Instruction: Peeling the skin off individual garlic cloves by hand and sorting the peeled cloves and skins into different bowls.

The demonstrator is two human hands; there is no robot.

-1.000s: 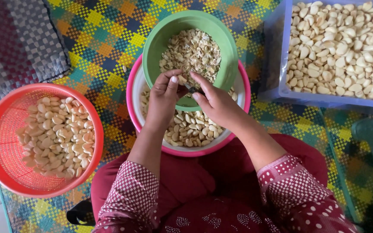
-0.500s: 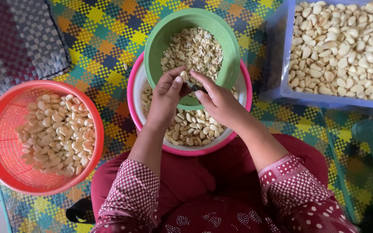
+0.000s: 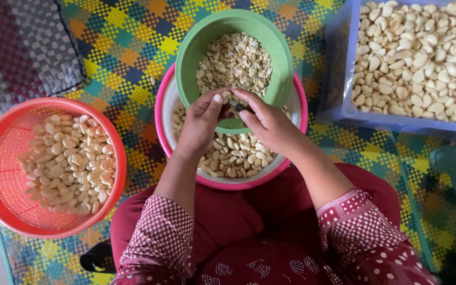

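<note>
both hands pinching one pale kernel, over round green plastic bowl of flaky skins

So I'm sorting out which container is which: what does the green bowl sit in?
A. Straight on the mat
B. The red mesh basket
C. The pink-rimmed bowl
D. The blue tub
C: the green bowl rests tilted inside the pink-rimmed bowl, on the pale pieces in it.

Green bowl, pink-rimmed basin, red basket, multicoloured checked mat, dotted maroon sleeves.
</note>
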